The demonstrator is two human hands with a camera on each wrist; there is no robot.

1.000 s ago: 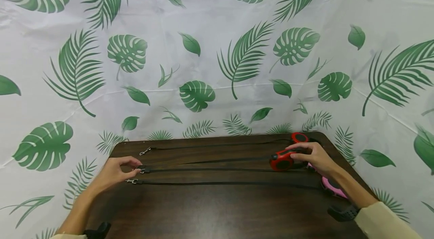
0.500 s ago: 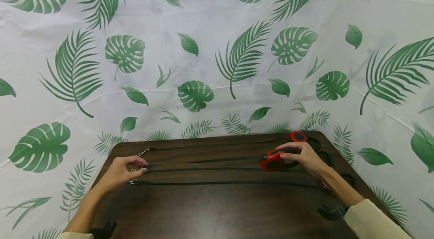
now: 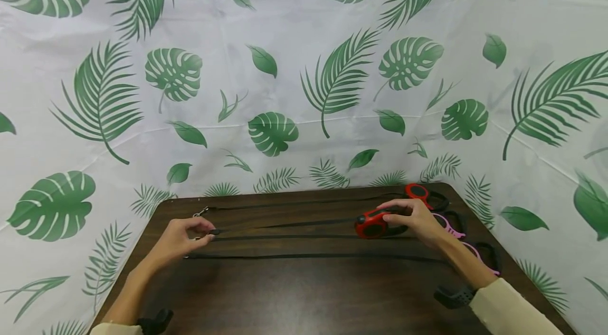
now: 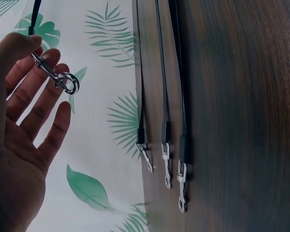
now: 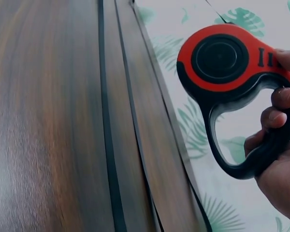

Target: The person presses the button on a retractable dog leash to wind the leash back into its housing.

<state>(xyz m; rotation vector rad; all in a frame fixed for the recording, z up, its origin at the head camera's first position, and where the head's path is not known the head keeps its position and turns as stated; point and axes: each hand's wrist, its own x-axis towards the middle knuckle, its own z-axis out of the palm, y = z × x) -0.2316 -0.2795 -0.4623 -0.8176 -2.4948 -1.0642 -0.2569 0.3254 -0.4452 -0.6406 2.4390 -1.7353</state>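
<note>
My right hand (image 3: 418,221) grips the black loop handle of a red and black retractable leash (image 5: 261,46), held above the table. The leash's dark strap (image 3: 299,223) runs across to my left hand (image 3: 178,242). There, thumb and index finger pinch the strap's end, and a metal snap hook (image 4: 55,75) hangs below them in the left wrist view. The other left fingers are loosely spread behind the hook. In the right wrist view my thumb lies at the red casing and fingers curl round the loop.
Another red leash (image 3: 416,191) and two pink leashes, a farther (image 3: 444,220) and a nearer (image 3: 476,251), lie at the right of the brown table (image 3: 285,293). Their straps stretch left, ending in metal hooks (image 4: 182,193). A leaf-print sheet (image 3: 294,87) hangs behind.
My right hand has moved left with the red leash, and my left hand has shifted slightly right, so the hands are closer together. The pink leashes show more fully behind the right arm.
</note>
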